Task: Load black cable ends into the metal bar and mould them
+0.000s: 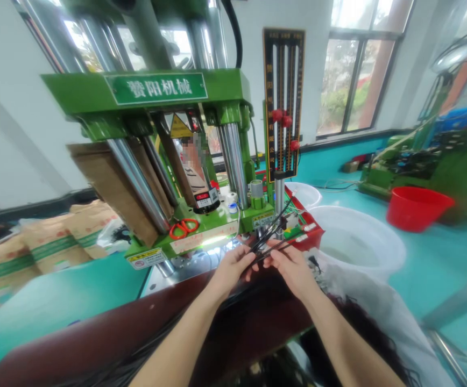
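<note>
Several thin black cables (273, 232) run up and to the right from between my hands, and light-coloured connector ends show on some of them. My left hand (235, 264) is closed on the cables, thumb on top. Close beside it, my right hand (289, 264) pinches the cables with thumb and fingers. Both hands are above the front edge of a dark red table (136, 317), before a green press machine (217, 226). More black cable (241, 293) lies along the tabletop below my wrists.
Orange-handled scissors (184, 228) rest on the machine's lower plate. A red tray (313, 236) is just past my right hand. White tubs (362, 236) and a red bucket (417, 208) stand on the floor to the right. Paper sacks (59, 239) are at the left.
</note>
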A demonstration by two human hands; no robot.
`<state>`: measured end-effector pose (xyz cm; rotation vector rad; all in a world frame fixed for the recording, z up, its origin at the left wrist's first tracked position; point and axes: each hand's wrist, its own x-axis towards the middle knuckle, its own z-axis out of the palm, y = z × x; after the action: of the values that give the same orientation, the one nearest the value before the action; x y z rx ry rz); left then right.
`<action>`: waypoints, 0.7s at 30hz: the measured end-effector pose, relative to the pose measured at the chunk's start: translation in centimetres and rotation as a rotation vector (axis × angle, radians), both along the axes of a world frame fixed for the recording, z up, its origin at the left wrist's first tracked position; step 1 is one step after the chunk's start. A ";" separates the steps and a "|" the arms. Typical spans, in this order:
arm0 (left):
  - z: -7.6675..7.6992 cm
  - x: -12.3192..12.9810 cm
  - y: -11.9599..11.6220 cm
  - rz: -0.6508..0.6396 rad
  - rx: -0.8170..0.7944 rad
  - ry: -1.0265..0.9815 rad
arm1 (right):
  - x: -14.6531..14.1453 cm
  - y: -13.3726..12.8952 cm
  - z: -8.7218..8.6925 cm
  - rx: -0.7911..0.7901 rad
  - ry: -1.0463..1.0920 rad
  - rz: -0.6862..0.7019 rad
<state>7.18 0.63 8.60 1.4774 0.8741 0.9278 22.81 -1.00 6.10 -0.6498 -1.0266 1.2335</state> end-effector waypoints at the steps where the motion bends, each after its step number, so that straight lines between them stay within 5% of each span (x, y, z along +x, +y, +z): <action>1: 0.0 0.1 0.0 -0.008 0.004 0.009 | 0.3 -0.1 -0.1 0.001 -0.029 -0.002; 9: -0.5 0.2 0.3 -0.067 0.009 0.064 | 2.9 0.1 0.1 -0.035 -0.110 -0.284; 16: -0.8 0.5 0.0 -0.048 0.032 0.073 | 3.8 0.0 1.1 -0.042 0.084 -0.136; 21: -1.6 0.8 0.1 -0.026 0.073 0.150 | 3.4 0.1 1.0 -0.056 0.110 -0.257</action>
<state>7.96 0.72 6.98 1.6337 0.9362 0.8457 26.18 -0.86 7.11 -0.7250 -0.7924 1.0631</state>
